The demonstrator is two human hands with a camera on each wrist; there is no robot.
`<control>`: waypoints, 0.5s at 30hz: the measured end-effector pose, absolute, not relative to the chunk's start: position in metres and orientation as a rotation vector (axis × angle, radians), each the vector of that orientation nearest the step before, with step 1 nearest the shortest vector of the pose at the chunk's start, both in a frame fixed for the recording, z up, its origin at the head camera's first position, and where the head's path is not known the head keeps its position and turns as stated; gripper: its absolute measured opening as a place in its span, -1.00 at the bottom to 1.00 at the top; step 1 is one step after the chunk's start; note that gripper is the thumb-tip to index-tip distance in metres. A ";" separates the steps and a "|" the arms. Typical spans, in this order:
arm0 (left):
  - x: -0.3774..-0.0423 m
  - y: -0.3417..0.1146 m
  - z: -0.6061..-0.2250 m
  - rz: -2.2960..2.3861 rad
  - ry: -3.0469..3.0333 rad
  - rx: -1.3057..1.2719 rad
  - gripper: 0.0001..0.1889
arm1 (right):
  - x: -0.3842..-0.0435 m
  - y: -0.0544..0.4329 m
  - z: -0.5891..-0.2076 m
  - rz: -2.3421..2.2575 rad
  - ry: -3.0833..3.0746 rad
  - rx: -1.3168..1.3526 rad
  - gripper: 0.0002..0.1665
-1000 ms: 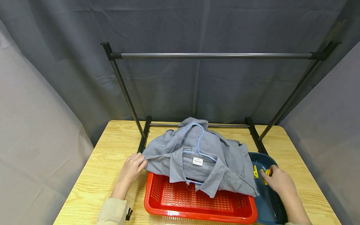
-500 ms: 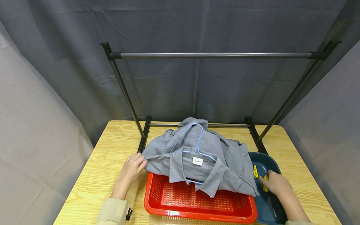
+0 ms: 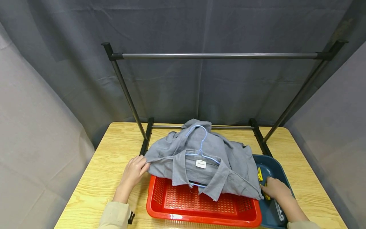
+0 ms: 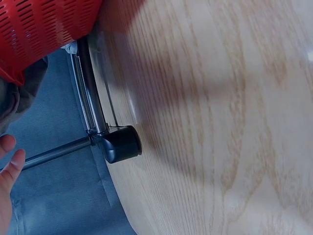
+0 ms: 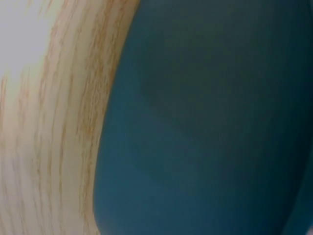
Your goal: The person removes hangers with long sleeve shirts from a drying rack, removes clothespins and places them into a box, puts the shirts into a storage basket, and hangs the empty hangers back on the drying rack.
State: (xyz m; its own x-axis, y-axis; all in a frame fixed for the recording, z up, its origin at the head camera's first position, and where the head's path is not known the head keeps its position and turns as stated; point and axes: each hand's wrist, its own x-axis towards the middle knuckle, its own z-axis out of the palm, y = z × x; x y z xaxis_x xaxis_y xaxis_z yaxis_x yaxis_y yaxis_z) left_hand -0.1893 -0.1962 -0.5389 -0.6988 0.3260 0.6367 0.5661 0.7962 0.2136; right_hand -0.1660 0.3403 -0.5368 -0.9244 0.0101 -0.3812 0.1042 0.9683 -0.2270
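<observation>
A grey shirt [image 3: 228, 152] with a blue hanger [image 3: 202, 143] in its collar lies over the back of a red basket [image 3: 206, 219]. My left hand [image 3: 136, 168] pinches the shirt's left edge; in the left wrist view, a thumb and fingertip [image 4: 12, 164] show below dark cloth [image 4: 27, 88]. Inside a blue basin [image 3: 271, 163] to the right, my right hand [image 3: 276, 190] holds a yellow clothespin [image 3: 267, 196], partly hidden by the fingers. Another yellow clothespin [image 3: 260, 174] lies farther back in the basin. The right wrist view shows mostly the basin's wall [image 5: 195, 127].
A clothes rack stands behind, its metal bar [image 3: 217, 56] high above the table [image 3: 114, 159]. Its black feet [image 3: 260, 140] rest on the tabletop either side of the shirt. Grey curtains [image 3: 160, 28] enclose the table. The basin adjoins the basket's right side.
My right hand has moved toward me and slightly left within the basin, taking the yellow clothespin along. My left hand and the shirt stay as they were.
</observation>
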 end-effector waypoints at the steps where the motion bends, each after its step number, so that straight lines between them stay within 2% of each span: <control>1: -0.189 -0.196 -0.539 -0.533 -2.387 -0.660 -0.78 | -0.166 0.340 -0.537 -0.346 2.728 0.085 -0.54; 11: -0.189 -0.196 -0.539 -0.537 -2.385 -0.664 -0.78 | -0.168 0.341 -0.541 -0.327 2.712 0.069 -0.41; 15: -0.189 -0.196 -0.539 -0.538 -2.386 -0.665 -0.78 | -0.169 0.341 -0.543 -0.333 2.708 0.082 -0.44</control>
